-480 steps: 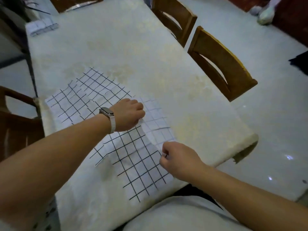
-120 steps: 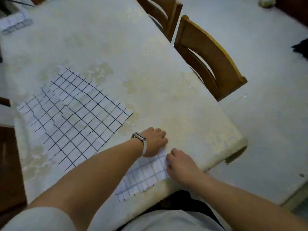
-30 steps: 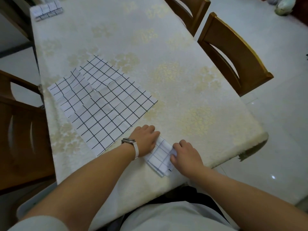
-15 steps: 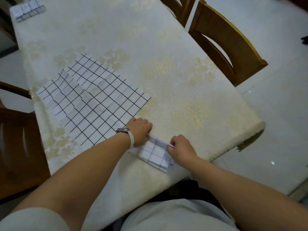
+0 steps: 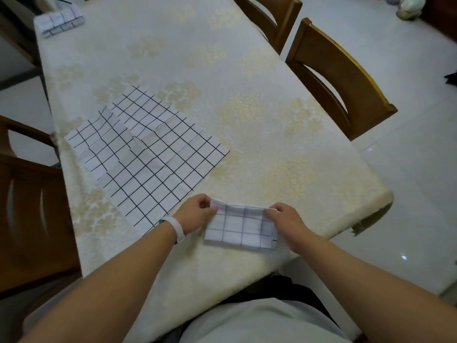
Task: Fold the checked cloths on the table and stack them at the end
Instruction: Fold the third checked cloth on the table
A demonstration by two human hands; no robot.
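Observation:
A small folded checked cloth [image 5: 241,226] lies near the table's front edge. My left hand [image 5: 197,212], with a white wristband, pinches its far left corner. My right hand [image 5: 286,220] pinches its far right corner. The far edge of the cloth is lifted slightly between the two hands. A larger checked cloth [image 5: 148,154] lies spread flat and creased to the left, just beyond my left hand. A pile of folded checked cloths [image 5: 59,22] sits at the table's far left corner.
The table [image 5: 247,82] carries a cream cloth with a gold flower pattern. Two wooden chairs [image 5: 338,78] stand along its right side and a darker chair [image 5: 29,214] along its left. The front right table edge [image 5: 366,219] is frayed.
The small cloth has turned to lie square to me. Both hands have shifted from pressing on it to pinching its far corners.

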